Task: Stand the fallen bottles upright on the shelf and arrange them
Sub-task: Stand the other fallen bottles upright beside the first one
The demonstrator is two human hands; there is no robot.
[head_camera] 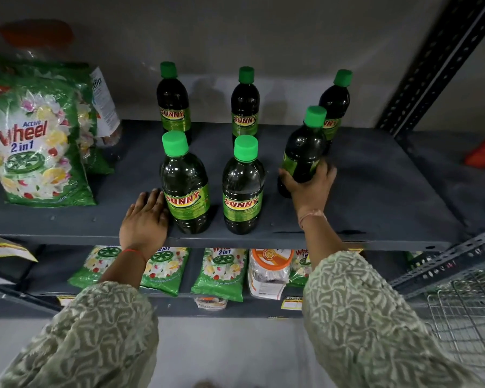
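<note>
The tilted bottle (303, 152) leans on the gray shelf (375, 191), right of the front middle bottle (242, 189). The right hand (308, 186) has its grip wrapped tight around its lower part. Left of the middle bottle stands another bottle (185, 186). The left hand (144, 219) lies flat beside it, fingers spread. Three more bottles (244, 105) stand behind.

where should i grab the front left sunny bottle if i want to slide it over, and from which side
Grip the front left bottle around its wide lower body at the label, coming from the left, where the left hand already rests beside it. It stands upright, and another bottle crowds its right side.
</note>
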